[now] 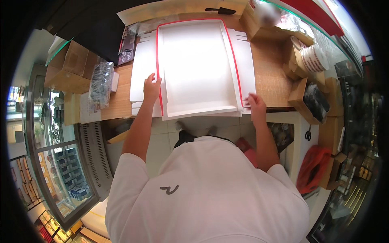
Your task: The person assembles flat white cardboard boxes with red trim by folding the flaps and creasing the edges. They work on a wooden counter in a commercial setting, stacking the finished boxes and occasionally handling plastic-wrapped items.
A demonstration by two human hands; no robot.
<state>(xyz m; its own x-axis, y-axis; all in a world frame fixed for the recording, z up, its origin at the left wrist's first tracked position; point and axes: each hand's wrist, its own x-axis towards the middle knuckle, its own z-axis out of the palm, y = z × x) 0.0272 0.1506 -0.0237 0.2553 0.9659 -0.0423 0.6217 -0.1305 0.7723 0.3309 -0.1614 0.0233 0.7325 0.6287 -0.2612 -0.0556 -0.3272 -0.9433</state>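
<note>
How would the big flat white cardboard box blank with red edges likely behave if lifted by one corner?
The box blank looks thin and wide, so it would probably sag and feel light. Its side flaps appear creased, so they would likely swing. The left hand and right hand both steady it.

A white cardboard box blank [198,69] with red edge lines is seen between the left hand [151,87] and right hand [256,106]. A brown wood-grain counter [269,77] is shown beyond the right hand.
</note>
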